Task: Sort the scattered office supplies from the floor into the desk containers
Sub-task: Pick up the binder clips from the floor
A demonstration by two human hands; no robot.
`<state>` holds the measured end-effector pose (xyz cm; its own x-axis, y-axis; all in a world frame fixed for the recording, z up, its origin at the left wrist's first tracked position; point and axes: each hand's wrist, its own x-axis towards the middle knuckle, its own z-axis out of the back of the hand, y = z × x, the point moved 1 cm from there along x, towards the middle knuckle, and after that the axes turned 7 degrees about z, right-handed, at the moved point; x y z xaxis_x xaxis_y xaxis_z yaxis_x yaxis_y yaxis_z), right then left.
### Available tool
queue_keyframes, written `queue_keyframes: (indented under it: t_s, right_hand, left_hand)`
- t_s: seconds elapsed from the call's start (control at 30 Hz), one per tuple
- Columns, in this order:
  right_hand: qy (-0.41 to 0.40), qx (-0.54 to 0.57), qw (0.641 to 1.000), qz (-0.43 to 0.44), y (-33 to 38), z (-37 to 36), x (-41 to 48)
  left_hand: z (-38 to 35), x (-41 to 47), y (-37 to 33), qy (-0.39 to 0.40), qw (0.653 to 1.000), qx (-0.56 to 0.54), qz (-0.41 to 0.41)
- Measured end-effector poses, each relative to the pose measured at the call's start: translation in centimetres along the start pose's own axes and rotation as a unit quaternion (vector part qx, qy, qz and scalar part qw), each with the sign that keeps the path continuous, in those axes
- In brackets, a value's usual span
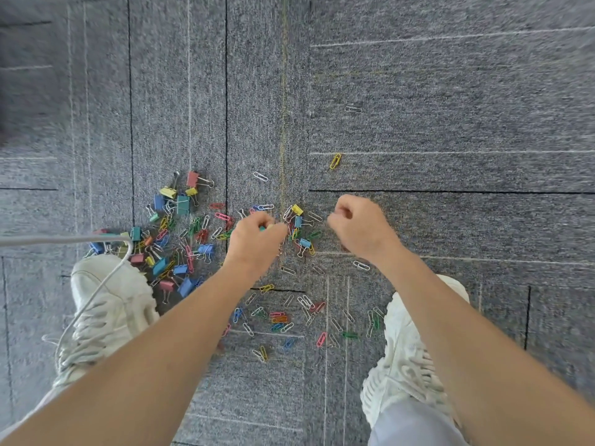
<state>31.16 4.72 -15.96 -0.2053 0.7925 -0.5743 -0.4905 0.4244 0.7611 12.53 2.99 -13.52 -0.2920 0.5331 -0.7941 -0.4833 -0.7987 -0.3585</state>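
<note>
- The grey carpet-tile floor (418, 91) filled the whole view, its far corners smeared by blur; no desk containers showed anywhere.
- My two bare forearms reached down from the bottom edge, which cut them off above the elbow.
- My white shoes stood apart on the floor, the left shoe (106, 304) partly crossed by a pale cable (96, 294), the right shoe (415, 355) half hidden under my right forearm.
- My left hand (256, 241) hung low over the middle of the scatter, knuckles up, its fingers (273, 228) pinched together on something small with a teal and yellowish edge; I could not tell which piece it was.
- My right hand (357, 225) hovered just beside it, curled into a loose fist with the thumb tucked; whether it held anything, I could not tell.
- The binder clips (180, 204) lay heaped to the left by my left shoe, in blue, yellow, red and green, some overlapping; a few more binder clips sat between my hands.
- The paper clips (280, 317) were strewn across the floor between my shoes and mixed into the heap, coloured and plain; several were hidden under my left forearm.
- One yellow paper clip (335, 161) lay well apart beyond my right hand, and a pale paper clip (353, 109) farther still, hard to make out.
</note>
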Motion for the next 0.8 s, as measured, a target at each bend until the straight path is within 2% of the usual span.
queue_keyframes:
  t_s: [0.07, 0.1, 0.13, 0.2, 0.23, 0.27, 0.33, 0.37, 0.43, 0.5, 0.67, 0.8]
  right_hand:
    - [-0.002, 0.228, 0.972, -0.052, 0.3, -0.1, 0.0]
    - [0.003, 0.305, 0.949, -0.074, 0.4, -0.3, 0.1]
    - [0.007, 0.33, 0.941, -0.08, 0.5, -0.4, 0.2]
    - [0.019, 0.265, 0.963, -0.047, 0.8, -0.7, 0.5]
    - [0.028, 0.206, 0.978, -0.019, 1.0, -0.8, 0.5]
    - [0.04, 0.142, 0.989, 0.007, 1.2, -1.0, 0.5]
    - [0.058, -0.009, 0.996, 0.063, 1.6, -1.4, 0.8]
    - [0.063, -0.1, 0.989, 0.087, 1.8, -1.6, 1.1]
    - [0.055, -0.28, 0.952, 0.107, 2.1, -2.1, 1.8]
    - [0.038, -0.376, 0.919, 0.113, 2.4, -2.5, 2.4]
    - [0.087, -0.419, 0.899, 0.092, 2.8, -2.9, 2.3]
    - [0.097, -0.393, 0.913, 0.053, 2.5, -1.9, 1.5]
  left_hand:
    - [0.2, -0.1, 0.0, 0.016, 0.997, -0.073, 0.034]
    - [0.2, -0.1, -0.1, 0.028, 0.994, -0.093, 0.043]
    - [0.2, -0.1, -0.2, 0.041, 0.99, -0.126, 0.055]
    - [0.2, -0.2, -0.5, 0.076, 0.954, -0.268, 0.11]
    - [0.1, -0.1, -0.5, 0.089, 0.936, -0.317, 0.126]
    - [0.2, 0.0, -0.5, 0.092, 0.933, -0.326, 0.123]
    - [0.1, 0.7, -0.4, 0.08, 0.957, -0.263, 0.088]
    - [0.1, 1.0, -0.4, 0.065, 0.974, -0.207, 0.059]
    - [0.3, 1.4, -0.8, 0.022, 0.998, -0.066, -0.007]
    - [0.4, 1.7, -1.4, -0.011, 0.996, 0.066, -0.062]
    - [0.0, 2.5, -2.9, -0.024, 0.967, 0.231, -0.104]
    - [-0.7, 3.0, -4.1, -0.022, 0.956, 0.277, -0.095]
